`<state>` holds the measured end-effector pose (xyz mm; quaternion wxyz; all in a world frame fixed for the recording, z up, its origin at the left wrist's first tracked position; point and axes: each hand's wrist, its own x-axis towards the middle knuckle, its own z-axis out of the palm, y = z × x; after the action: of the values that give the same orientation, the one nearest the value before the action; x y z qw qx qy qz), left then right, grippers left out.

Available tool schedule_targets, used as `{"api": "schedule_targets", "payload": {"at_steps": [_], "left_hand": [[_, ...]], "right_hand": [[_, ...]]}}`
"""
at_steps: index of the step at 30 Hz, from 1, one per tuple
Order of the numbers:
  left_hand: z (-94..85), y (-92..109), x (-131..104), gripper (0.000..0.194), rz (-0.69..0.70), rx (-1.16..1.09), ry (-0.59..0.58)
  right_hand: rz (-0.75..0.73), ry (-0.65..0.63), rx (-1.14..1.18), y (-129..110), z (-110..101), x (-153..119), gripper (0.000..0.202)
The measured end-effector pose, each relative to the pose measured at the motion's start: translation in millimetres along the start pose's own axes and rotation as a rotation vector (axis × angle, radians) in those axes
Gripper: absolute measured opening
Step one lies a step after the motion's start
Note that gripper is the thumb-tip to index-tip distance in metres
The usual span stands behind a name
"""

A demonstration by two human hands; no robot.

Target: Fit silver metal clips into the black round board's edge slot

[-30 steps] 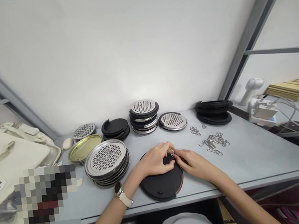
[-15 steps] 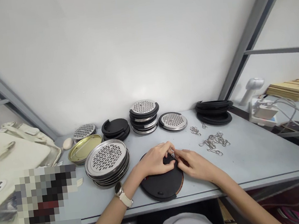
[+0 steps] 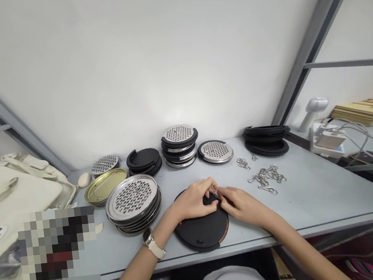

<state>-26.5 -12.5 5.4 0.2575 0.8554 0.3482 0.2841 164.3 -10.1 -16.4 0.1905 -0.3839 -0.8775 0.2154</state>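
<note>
A round black disc-shaped holder (image 3: 202, 233) lies flat near the table's front edge, with a thin copper-coloured strip showing along its right rim. Over its upper part, my left hand (image 3: 196, 199) is closed, its fingertips pinching a small metal clip (image 3: 216, 195). My right hand (image 3: 241, 203) is closed at the same clip from the right, fingertips almost touching those of my left. The clip is mostly hidden between the fingers. Several loose metal clips (image 3: 267, 176) lie to the right of my hands.
Stacked grater discs (image 3: 134, 200) and gold-coloured lids (image 3: 106, 185) stand at left. Behind are black holders (image 3: 144, 159), a tall stack of graters in holders (image 3: 180, 146), a single one (image 3: 215, 151) and more black holders (image 3: 267, 139). A white bag (image 3: 17, 190) lies far left.
</note>
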Motion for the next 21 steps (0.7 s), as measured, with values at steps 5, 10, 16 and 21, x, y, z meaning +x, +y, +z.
{"api": "schedule_targets", "payload": {"at_steps": [5,10,16,21], "left_hand": [[-0.6,0.3,0.7,0.028,-0.013,-0.008,-0.013],[-1.1,1.0,0.6,0.025,-0.017,-0.009,-0.02],[-0.7,-0.1,0.2,0.026,-0.007,-0.003,-0.017],[0.0,-0.3,0.4,0.025,-0.012,-0.004,-0.006]], "right_hand": [[0.012,0.003,0.015,0.2,0.2,0.1,0.015],[0.005,-0.001,0.012,3.1,2.0,0.6,0.015],[-0.003,-0.016,0.003,4.4,1.5,0.7,0.021],[-0.003,-0.013,0.016,3.2,0.5,0.8,0.026]]}}
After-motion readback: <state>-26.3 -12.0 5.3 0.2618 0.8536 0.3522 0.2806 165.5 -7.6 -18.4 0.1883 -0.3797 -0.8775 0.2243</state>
